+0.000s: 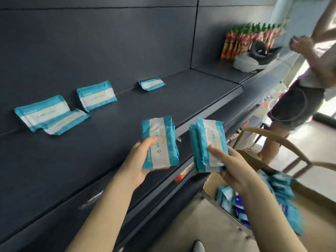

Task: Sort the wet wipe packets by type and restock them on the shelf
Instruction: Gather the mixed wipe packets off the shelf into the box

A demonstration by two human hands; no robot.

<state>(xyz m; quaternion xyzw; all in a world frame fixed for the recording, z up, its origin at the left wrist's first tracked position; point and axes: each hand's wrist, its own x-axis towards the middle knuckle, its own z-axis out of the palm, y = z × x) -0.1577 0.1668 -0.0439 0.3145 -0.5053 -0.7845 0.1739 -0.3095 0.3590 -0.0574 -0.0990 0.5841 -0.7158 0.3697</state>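
Observation:
My left hand point(140, 160) grips a small stack of teal-and-white wet wipe packets point(160, 142) above the front of the dark shelf point(109, 142). My right hand point(229, 166) holds a second stack of the same packets point(207, 142) just past the shelf's front edge. Several matching packets lie against the shelf's back wall: two overlapping at the left point(49, 113), one leaning in the middle point(96, 95), one flat farther right point(151, 84). A cardboard box point(209, 186) below my right hand holds more teal packets and some dark blue ones point(240, 206).
Another person point(300, 99) stands at the right by the shelf's end. Red and green snack bags point(245, 39) and a white and black bundle point(254, 57) sit on the far shelf section. A wooden chair point(283, 142) stands behind the box.

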